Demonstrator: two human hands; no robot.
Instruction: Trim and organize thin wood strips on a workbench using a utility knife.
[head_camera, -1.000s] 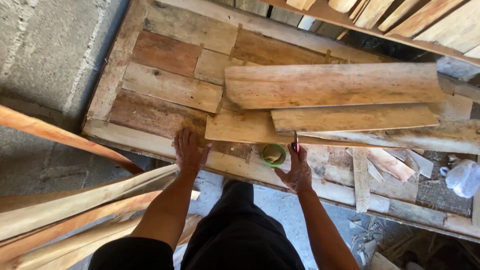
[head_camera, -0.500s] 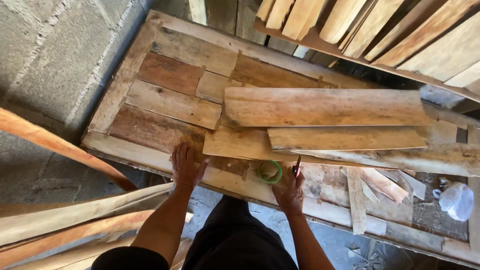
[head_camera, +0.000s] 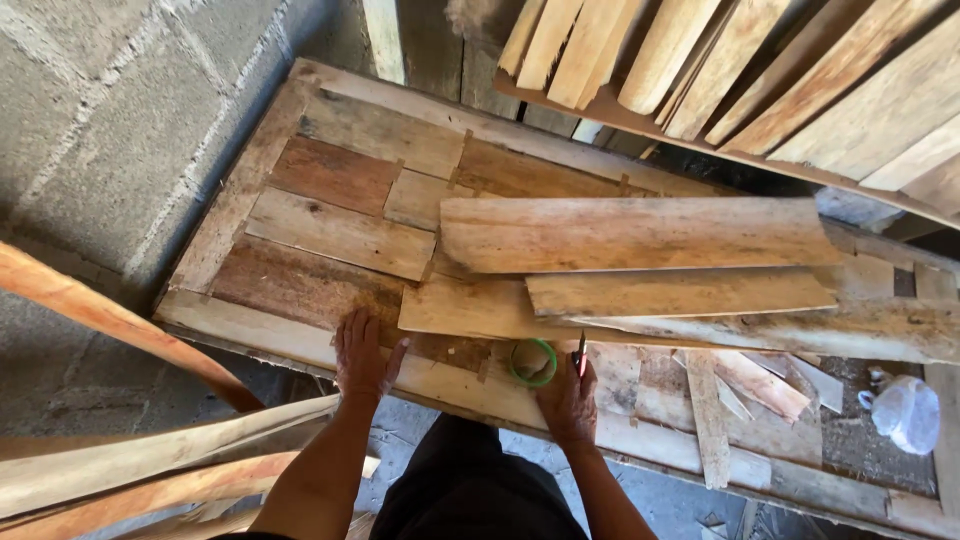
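Left hand (head_camera: 365, 352) spread flat on patchwork wooden tabletop (head_camera: 340, 232), right hand (head_camera: 568, 392) pinching red-tipped pencil (head_camera: 581, 353) at 1 o'clock, beside green tape ring (head_camera: 533, 362) at 11. Marking step, seemingly; needs steady tip on pale rough plank (head_camera: 480, 310).

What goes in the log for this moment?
left hand flat on workbench | right hand holds red pencil | green tape roll beside it
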